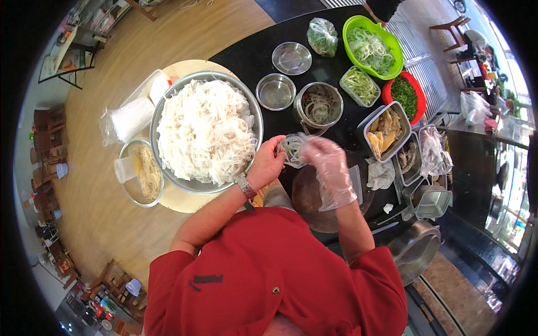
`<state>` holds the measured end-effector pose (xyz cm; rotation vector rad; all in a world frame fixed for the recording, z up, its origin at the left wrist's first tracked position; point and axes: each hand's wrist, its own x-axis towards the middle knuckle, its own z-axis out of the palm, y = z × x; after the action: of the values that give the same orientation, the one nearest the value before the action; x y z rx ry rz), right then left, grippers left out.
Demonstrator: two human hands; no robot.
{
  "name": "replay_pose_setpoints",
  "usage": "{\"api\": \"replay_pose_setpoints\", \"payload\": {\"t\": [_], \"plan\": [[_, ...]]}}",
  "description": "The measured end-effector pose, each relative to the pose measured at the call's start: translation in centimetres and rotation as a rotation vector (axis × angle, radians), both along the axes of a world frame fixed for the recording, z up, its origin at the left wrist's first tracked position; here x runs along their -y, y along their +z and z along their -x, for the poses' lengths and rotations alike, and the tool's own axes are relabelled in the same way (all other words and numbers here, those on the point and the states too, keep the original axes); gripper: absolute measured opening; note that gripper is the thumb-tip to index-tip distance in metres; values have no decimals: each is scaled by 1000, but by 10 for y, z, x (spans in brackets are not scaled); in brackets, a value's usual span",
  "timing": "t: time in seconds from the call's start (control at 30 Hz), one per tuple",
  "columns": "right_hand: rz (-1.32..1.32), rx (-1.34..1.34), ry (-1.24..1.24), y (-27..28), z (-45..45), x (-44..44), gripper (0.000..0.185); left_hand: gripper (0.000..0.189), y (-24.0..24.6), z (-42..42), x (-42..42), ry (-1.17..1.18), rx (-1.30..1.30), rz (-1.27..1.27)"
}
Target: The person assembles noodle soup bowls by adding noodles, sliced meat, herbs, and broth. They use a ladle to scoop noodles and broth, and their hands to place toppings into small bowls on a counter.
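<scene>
My bare left hand (267,161), with a metal watch on its wrist, grips the near-left edge of a small clear plastic bag (293,150) holding sliced onion and greens. My right hand (327,161) wears a clear plastic glove. Its blurred fingers are at the right side of the bag's mouth, and whether they hold anything is hidden. Left of my hands, a large metal basin (259,138) is heaped with white rice noodles (206,132). Just beyond the bag stands a metal pot (301,110) with sliced onion inside. A round chopping board (309,201) lies under my right forearm.
Two round metal dishes (275,92) sit beyond the basin. A green colander (351,50), a red bowl of chopped herbs (421,101) and a container of chicken pieces (384,130) stand to the right. A bowl of dry vermicelli (149,172) is at left.
</scene>
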<state>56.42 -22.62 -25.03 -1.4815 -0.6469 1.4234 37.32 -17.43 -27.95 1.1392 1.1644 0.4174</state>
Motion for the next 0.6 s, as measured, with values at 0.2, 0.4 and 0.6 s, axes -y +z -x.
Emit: {"api": "replay_pose_setpoints", "payload": {"t": [0.2, 0.4, 0.6], "plan": [[-112, 862, 68, 13, -5, 1, 36, 46, -2, -4, -1, -29, 15, 24], [24, 724, 254, -11, -7, 3, 29, 40, 5, -9, -3, -93, -27, -5], [29, 486, -45, -2, -19, 37, 22, 31, 47, -27, -6, -289, -106, -311]]}}
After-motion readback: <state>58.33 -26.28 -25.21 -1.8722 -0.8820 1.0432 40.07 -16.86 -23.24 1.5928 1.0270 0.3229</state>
